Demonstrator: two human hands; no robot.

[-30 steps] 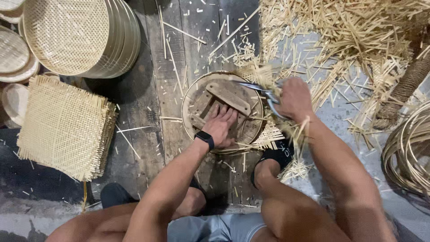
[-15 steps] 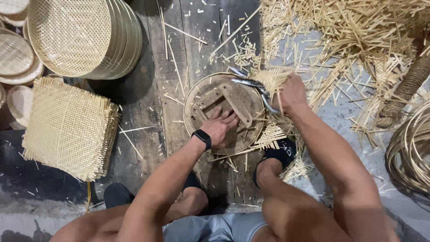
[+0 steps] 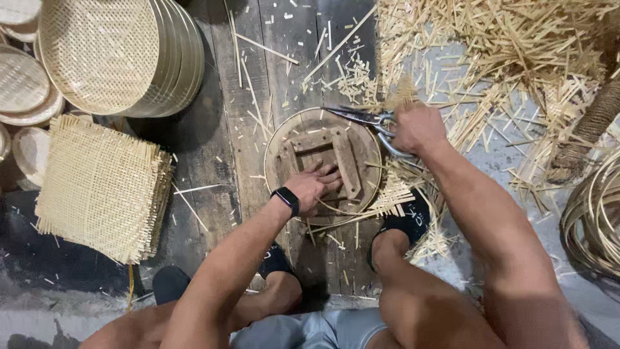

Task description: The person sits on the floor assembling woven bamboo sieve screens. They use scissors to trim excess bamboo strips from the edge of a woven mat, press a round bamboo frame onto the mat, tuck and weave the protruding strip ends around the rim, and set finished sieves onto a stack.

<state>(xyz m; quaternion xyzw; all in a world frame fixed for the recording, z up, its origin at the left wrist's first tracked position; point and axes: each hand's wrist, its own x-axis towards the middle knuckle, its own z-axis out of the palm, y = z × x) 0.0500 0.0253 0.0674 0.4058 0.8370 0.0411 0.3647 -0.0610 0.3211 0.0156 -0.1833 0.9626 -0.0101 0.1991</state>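
Note:
A round wooden disc (image 3: 368, 152) with crossed wooden battens lies on the plank floor over a woven bamboo mat (image 3: 394, 194) whose frayed edge sticks out at the lower right. My left hand (image 3: 316, 184), a black watch on its wrist, presses flat on the disc's battens. My right hand (image 3: 416, 126) grips the handles of metal shears (image 3: 358, 116), their blades lying along the disc's upper rim. My right foot (image 3: 403, 223) rests on the mat's edge.
A stack of square woven mats (image 3: 100, 187) lies at the left. Round woven trays (image 3: 110, 55) lean in a pile at the upper left. Cut bamboo strips (image 3: 516, 58) litter the upper right. Coiled rattan hoops (image 3: 597, 216) sit at the right edge.
The shears and my right hand have moved up along the disc's rim, from its right side to its upper edge. My left hand stays pressed on the disc.

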